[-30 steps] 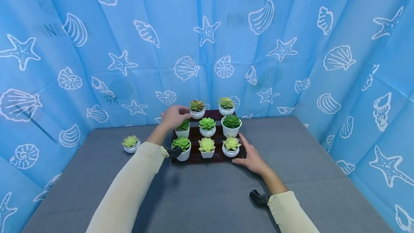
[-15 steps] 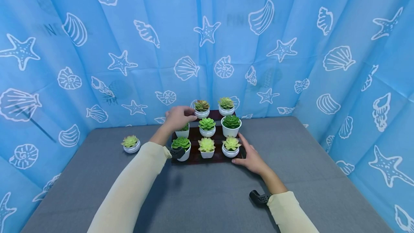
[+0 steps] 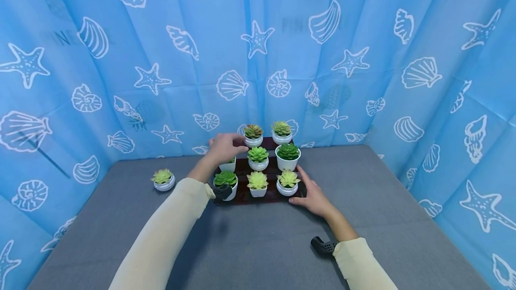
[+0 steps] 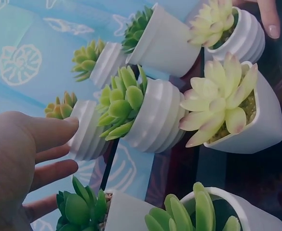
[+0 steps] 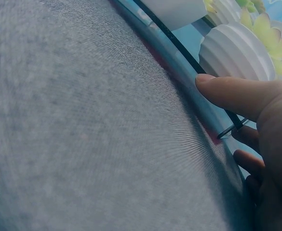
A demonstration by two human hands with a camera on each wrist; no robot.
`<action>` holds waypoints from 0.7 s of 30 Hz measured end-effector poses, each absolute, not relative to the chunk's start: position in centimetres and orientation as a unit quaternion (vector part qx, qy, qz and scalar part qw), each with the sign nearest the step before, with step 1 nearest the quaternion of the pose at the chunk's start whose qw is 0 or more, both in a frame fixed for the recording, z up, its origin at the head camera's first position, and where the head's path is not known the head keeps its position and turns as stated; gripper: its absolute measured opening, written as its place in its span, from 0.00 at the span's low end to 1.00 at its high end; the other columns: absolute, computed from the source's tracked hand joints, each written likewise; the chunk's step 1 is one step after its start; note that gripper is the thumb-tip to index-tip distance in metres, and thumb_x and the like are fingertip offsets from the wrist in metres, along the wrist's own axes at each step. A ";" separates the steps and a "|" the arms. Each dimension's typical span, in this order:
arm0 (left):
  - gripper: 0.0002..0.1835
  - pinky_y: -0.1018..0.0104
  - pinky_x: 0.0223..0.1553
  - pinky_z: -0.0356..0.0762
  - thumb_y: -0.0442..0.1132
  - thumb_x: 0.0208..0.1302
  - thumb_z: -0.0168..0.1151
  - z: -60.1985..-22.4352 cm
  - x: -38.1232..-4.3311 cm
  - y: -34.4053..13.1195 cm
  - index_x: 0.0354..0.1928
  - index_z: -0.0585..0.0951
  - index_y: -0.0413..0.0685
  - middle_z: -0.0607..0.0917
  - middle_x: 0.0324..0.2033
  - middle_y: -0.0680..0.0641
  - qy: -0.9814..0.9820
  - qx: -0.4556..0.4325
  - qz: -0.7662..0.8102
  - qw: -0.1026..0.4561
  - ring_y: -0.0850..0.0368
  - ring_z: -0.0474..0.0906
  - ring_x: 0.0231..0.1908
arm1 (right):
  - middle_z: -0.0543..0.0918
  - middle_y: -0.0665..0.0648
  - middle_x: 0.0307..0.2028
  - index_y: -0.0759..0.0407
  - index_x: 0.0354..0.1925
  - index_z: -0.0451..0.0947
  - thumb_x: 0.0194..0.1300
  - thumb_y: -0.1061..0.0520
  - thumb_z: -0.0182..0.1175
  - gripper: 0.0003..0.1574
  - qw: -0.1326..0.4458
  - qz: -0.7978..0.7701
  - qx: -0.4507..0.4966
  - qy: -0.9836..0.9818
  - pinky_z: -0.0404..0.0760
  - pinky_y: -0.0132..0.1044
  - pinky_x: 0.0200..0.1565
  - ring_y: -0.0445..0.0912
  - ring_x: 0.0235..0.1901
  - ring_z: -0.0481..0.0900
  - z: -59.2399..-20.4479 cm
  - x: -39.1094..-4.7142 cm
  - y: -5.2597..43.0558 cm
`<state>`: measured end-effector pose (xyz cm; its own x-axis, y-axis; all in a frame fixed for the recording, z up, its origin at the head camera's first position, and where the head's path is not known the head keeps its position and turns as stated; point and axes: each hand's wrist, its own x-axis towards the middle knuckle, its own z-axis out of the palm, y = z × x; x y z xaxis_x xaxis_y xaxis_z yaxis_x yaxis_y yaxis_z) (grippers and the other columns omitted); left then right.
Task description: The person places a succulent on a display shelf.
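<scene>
My left hand (image 3: 222, 150) is at the left side of a white ribbed pot with a red-tipped succulent (image 3: 253, 136) on the back step of a dark, stepped plant stand (image 3: 243, 197). In the left wrist view, the thumb tip overlaps that pot's edge and the other fingers extend loosely below it. My right hand (image 3: 316, 198) grips the stand's front right corner, thumb at the front edge and fingers along the side. Close to that thumb sits a ribbed pot with a pale yellow succulent (image 5: 237, 53). A square pot (image 3: 227, 166) is partly hidden behind my left hand.
Several potted succulents fill the steps, among them a dark green one (image 3: 288, 156) at right and a pale one (image 3: 257, 183) in front. Another succulent pot (image 3: 163, 181) stands apart on the grey cloth (image 3: 258, 245), at left. A blue shell-print curtain (image 3: 258, 75) closes off the back.
The red-tipped succulent has shifted right along the back step, with my left hand following it. My right hand has stayed at the stand's corner.
</scene>
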<state>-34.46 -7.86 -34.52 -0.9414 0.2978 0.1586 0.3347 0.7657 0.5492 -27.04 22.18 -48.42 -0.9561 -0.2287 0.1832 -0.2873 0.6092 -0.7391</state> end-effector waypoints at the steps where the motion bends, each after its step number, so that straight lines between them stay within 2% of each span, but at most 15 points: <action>1: 0.20 0.38 0.61 0.47 0.49 0.66 0.63 -34.5 -34.4 -7.9 0.58 0.81 0.53 0.84 0.48 0.53 -0.939 -0.170 -0.298 0.031 0.47 0.70 0.57 | 0.65 0.71 0.66 0.53 0.77 0.43 0.52 0.52 0.75 0.67 0.042 0.414 0.147 -0.898 0.61 0.68 0.58 0.66 0.61 0.64 -48.4 -27.0 22.2; 5: 0.20 0.38 0.61 0.47 0.48 0.66 0.63 -34.5 -34.3 -7.9 0.57 0.81 0.53 0.84 0.48 0.52 -0.938 -0.171 -0.299 0.037 0.47 0.71 0.56 | 0.66 0.72 0.65 0.52 0.77 0.43 0.51 0.53 0.75 0.67 0.051 0.413 0.152 -0.897 0.62 0.68 0.57 0.67 0.61 0.64 -48.5 -27.0 22.1; 9: 0.20 0.38 0.60 0.50 0.47 0.66 0.63 -34.6 -34.0 -8.5 0.58 0.81 0.51 0.84 0.51 0.50 -0.936 -0.172 -0.304 0.049 0.48 0.73 0.56 | 0.63 0.71 0.67 0.52 0.77 0.43 0.52 0.53 0.74 0.67 0.032 0.419 0.142 -0.896 0.60 0.68 0.60 0.66 0.63 0.62 -48.5 -27.1 22.1; 19: 0.19 0.36 0.62 0.51 0.46 0.68 0.62 -34.8 -33.8 -11.1 0.58 0.80 0.50 0.81 0.55 0.46 -0.917 -0.175 -0.345 0.094 0.46 0.70 0.60 | 0.62 0.70 0.68 0.54 0.77 0.43 0.52 0.52 0.75 0.67 0.027 0.406 0.138 -0.903 0.61 0.67 0.60 0.66 0.64 0.62 -48.5 -27.3 22.2; 21: 0.19 0.39 0.62 0.55 0.45 0.68 0.61 -34.7 -33.6 -11.7 0.59 0.79 0.49 0.80 0.56 0.44 -0.909 -0.172 -0.367 0.097 0.45 0.70 0.61 | 0.62 0.70 0.68 0.55 0.77 0.42 0.53 0.52 0.75 0.67 0.025 0.407 0.139 -0.903 0.61 0.67 0.60 0.66 0.64 0.62 -48.6 -27.3 22.2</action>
<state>-33.58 -11.70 -34.73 -0.9224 0.2410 0.3019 0.3830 0.6719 0.6339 -27.28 22.23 -48.57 -0.9603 -0.2296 0.1587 -0.2710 0.6307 -0.7272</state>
